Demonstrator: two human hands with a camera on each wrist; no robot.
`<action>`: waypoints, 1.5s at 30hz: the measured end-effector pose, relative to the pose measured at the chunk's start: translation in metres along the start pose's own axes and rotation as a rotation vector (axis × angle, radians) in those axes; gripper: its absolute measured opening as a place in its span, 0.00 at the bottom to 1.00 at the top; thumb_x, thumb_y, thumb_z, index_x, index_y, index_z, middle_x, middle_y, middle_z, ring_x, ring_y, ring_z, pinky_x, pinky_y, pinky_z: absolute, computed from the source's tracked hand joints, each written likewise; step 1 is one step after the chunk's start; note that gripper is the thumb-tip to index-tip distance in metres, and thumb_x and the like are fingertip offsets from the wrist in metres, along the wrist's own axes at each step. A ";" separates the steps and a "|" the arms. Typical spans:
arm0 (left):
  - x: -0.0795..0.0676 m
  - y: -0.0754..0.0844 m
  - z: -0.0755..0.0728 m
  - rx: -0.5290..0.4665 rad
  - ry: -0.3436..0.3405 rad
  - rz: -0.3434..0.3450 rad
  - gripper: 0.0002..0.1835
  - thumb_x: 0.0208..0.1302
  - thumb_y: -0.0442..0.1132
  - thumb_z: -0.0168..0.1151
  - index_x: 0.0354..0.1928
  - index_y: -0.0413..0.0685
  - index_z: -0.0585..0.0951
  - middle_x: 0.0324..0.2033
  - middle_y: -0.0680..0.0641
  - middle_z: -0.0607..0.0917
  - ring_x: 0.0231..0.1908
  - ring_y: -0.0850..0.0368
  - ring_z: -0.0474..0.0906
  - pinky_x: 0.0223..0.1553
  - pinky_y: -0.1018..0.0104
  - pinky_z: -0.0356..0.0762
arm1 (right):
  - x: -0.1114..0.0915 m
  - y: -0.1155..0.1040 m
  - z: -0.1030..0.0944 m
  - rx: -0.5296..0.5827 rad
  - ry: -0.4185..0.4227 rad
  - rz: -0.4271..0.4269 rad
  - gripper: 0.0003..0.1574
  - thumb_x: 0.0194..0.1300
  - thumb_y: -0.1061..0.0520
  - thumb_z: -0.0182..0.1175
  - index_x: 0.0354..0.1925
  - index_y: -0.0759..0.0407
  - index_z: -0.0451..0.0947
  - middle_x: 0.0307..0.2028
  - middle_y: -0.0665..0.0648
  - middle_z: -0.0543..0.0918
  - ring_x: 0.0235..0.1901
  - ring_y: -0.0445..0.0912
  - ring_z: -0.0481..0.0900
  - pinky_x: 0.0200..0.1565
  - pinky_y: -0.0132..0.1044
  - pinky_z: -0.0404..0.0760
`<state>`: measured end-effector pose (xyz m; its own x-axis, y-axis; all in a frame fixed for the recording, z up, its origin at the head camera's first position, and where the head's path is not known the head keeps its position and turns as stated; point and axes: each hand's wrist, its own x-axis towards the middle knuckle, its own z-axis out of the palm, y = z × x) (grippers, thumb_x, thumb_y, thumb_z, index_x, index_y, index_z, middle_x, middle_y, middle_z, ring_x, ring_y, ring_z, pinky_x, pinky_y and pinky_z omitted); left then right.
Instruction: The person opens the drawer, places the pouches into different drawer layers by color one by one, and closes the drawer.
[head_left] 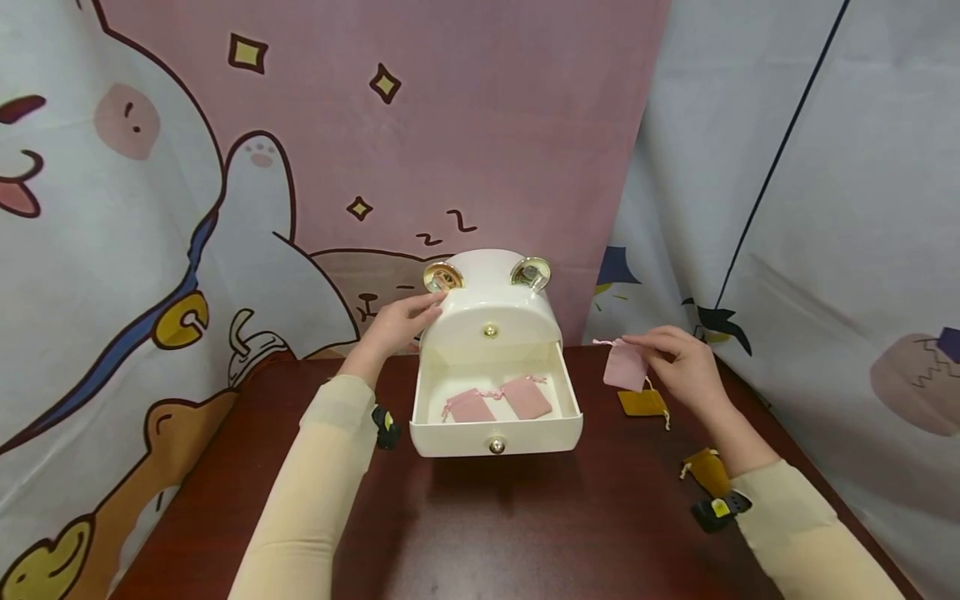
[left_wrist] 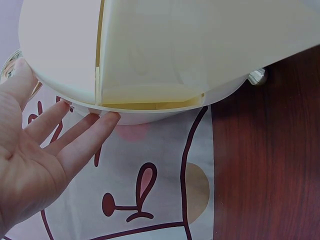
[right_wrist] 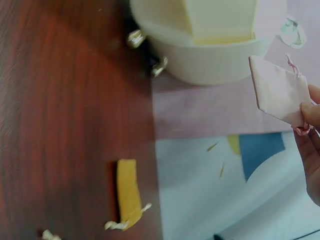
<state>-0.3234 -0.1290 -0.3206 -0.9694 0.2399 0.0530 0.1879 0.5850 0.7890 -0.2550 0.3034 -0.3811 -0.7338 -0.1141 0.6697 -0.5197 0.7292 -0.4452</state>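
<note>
A white, rounded drawer box (head_left: 487, 287) with two gold ears stands on the table, its lower drawer (head_left: 453, 439) pulled out. Two pink drawstring pouches lie inside, a left one (head_left: 471, 407) and a right one (head_left: 527, 398). My left hand (head_left: 396, 327) rests on the box's left side near the ear; in the left wrist view its straight fingers touch the wall. To the right of the drawer, my right hand (head_left: 678, 362) pinches another pink drawstring pouch (right_wrist: 280, 90) by its gathered top, above the table.
Beneath the held pouch lies a mustard drawstring pouch (head_left: 643, 403). A second mustard pouch (head_left: 707, 472) sits nearer, beside the right wrist. The dark red table (head_left: 525, 533) meets a printed cloth backdrop (head_left: 510, 125) behind the box.
</note>
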 end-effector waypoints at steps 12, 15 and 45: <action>-0.001 0.002 0.000 -0.024 -0.006 -0.002 0.26 0.73 0.56 0.54 0.71 0.71 0.69 0.68 0.45 0.70 0.53 0.43 0.79 0.45 0.47 0.83 | 0.023 -0.043 0.007 0.107 0.019 -0.089 0.18 0.60 0.73 0.66 0.45 0.57 0.89 0.38 0.55 0.84 0.38 0.44 0.76 0.38 0.17 0.73; -0.001 0.002 0.001 -0.021 -0.003 -0.002 0.26 0.73 0.56 0.54 0.71 0.71 0.70 0.68 0.45 0.70 0.53 0.43 0.79 0.44 0.48 0.84 | 0.026 -0.051 0.011 0.138 0.008 -0.112 0.18 0.60 0.73 0.67 0.44 0.56 0.89 0.38 0.54 0.85 0.38 0.43 0.75 0.37 0.19 0.73; -0.001 0.000 0.000 0.004 0.005 0.005 0.25 0.73 0.56 0.54 0.71 0.71 0.70 0.67 0.46 0.72 0.52 0.45 0.79 0.39 0.54 0.86 | 0.042 -0.108 0.073 0.273 -0.148 -0.349 0.27 0.52 0.81 0.60 0.40 0.56 0.90 0.37 0.53 0.86 0.39 0.46 0.82 0.36 0.35 0.78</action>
<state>-0.3228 -0.1290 -0.3203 -0.9692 0.2389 0.0598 0.1932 0.5870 0.7862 -0.2613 0.1711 -0.3483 -0.5393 -0.4307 0.7237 -0.8280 0.4280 -0.3622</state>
